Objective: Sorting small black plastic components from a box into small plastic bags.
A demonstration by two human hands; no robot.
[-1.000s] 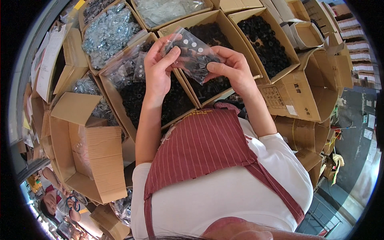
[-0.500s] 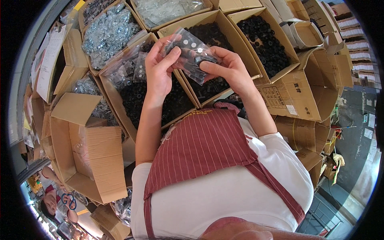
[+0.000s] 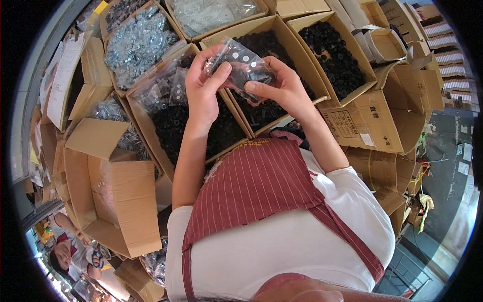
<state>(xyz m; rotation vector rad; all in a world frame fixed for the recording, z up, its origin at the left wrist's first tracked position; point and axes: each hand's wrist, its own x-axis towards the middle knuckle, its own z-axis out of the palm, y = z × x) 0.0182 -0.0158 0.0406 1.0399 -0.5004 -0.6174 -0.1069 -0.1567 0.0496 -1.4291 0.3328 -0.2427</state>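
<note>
A small clear plastic bag is held up between my two hands, above the open cartons. Inside it are dark parts, some with round white discs on them. My left hand pinches the bag's left side with the thumb on top. On its right side, my right hand grips it, thumb pressed against the front. The fingers behind the bag are partly hidden. Below my left forearm lies a carton of black round parts, with clear bags of parts along its far side.
More cartons surround the hands: one with bagged silvery parts, one with clear bags, one with black round parts. An open cardboard box stands at the left. Another person is at the lower left.
The bag has turned slightly in my hands and its lower end has drawn up. My right thumb has shifted a little left and down. Both hands still hold it.
</note>
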